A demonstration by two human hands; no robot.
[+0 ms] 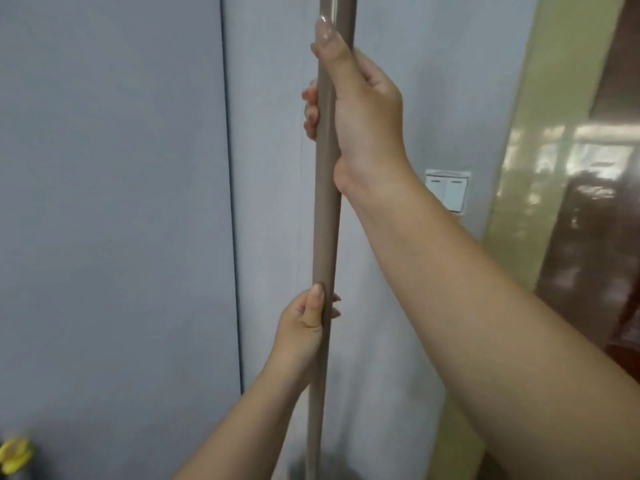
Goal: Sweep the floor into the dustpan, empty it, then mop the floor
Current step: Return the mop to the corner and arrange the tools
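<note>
A long taupe handle (327, 220) stands almost upright in the middle of the head view, running from the top edge to the bottom edge. My right hand (360, 109) grips it high up, fingers wrapped round the shaft and thumb lying along it. My left hand (304, 323) grips the same handle lower down, thumb on the front. The handle's lower end, and whatever head it carries, is out of view. No dustpan or floor is visible.
A pale grey wall (121, 202) with a vertical panel seam (231, 202) fills the background right behind the handle. A white double light switch (446, 192) sits on the wall to the right. A pale green door frame (512, 202) and glossy brown door (595, 220) stand at far right. A yellow object (15, 453) shows at bottom left.
</note>
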